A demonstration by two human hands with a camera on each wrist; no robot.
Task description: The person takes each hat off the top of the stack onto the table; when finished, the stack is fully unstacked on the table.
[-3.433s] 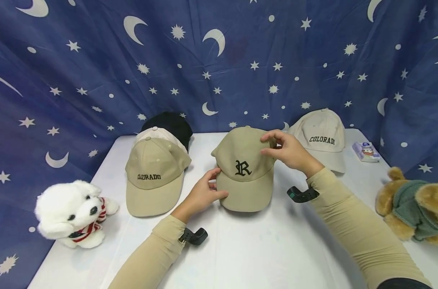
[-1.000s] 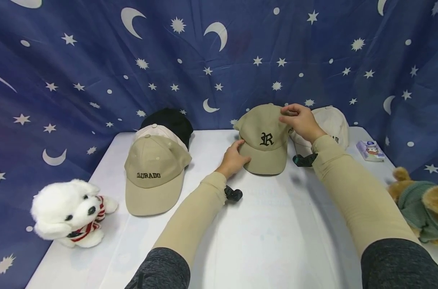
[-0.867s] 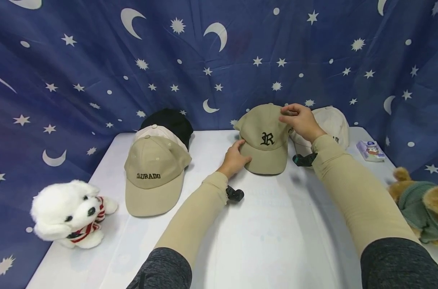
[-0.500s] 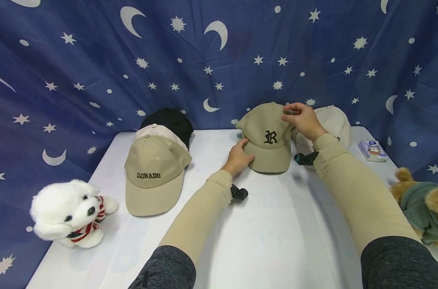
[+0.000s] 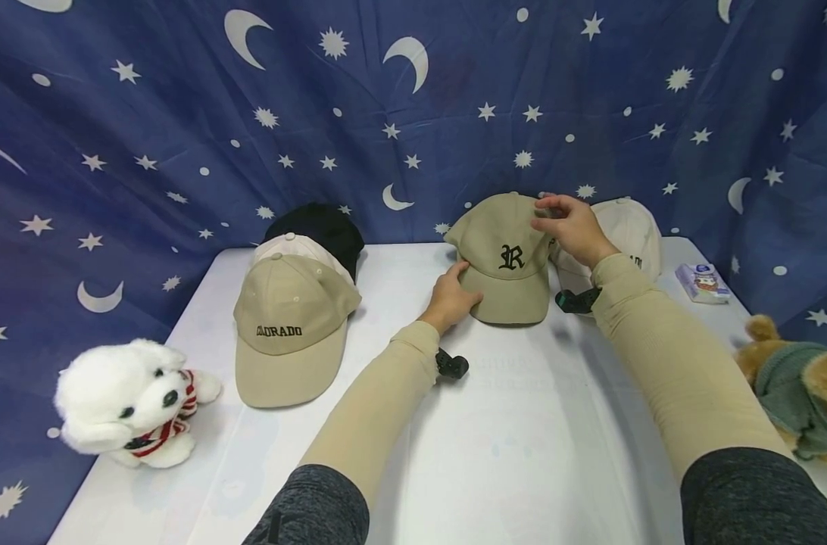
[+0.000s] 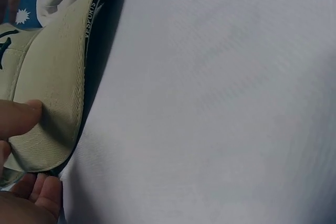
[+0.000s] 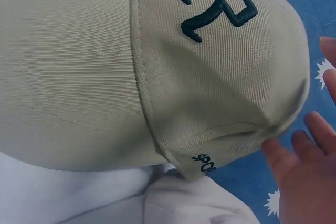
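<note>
A khaki baseball cap (image 5: 495, 227) with a dark embroidered R stands at the back of the table, brim toward me. My left hand (image 5: 449, 299) pinches the left side of its brim. In the left wrist view the thumb (image 6: 18, 116) lies on top of the brim and the other fingers (image 6: 48, 195) are under its edge. My right hand (image 5: 578, 233) is at the upper right of the crown, fingers loosely bent. The right wrist view shows a fingertip right at the crown's side, other fingers apart. Behind, a cream COLORADO cap (image 5: 631, 223) is partly hidden.
At left, a khaki COLORADO cap (image 5: 291, 303) overlaps a pale cap (image 5: 325, 256) and a black cap (image 5: 328, 227). A white plush dog (image 5: 123, 393) sits front left, a brown plush toy (image 5: 795, 393) at right. A small purple packet (image 5: 703, 284) lies back right. A starry blue curtain (image 5: 454, 76) hangs behind.
Both hands have moved the khaki R cap back and to the right, so that it now overlaps the cream cap. Over the last half second it has hardly shifted.
</note>
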